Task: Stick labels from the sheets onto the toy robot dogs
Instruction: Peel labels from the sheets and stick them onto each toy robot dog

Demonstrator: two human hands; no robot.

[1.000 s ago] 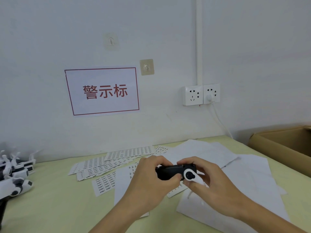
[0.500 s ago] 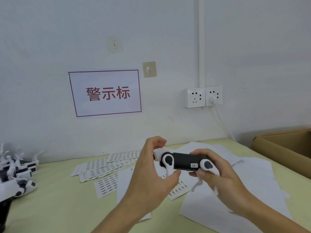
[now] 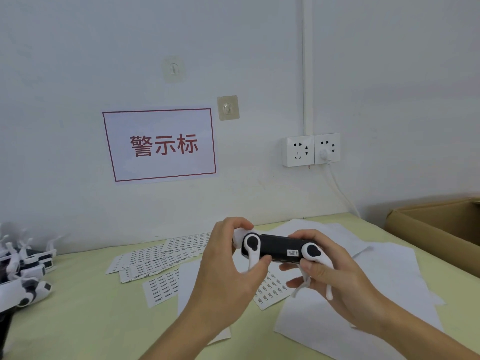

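Far left, table edge: a heap of toy dogs, white and black, is stacked with legs upturned.

Left of centre, on the green table: label sheets are fanned and overlapped; further sheets are partly covered by white backing paper.

Centre, above the table: one toy dog is held clear of the sheets, black underside turned toward the camera, a small white label already seen on it near the right end. The left hand is curled round the dog's left end, thumb laid against a white leg joint. The right hand is wrapped round the right end, fingers beneath, two thin white legs hanging past the palm.

Handling, as judged: the dog is taken to be light, hard plastic, smooth and somewhat slippery. The slim legs are thought liable to bend or snap, so the stiff black body is the preferred place of hold.

Far right: a cardboard box is stood open.
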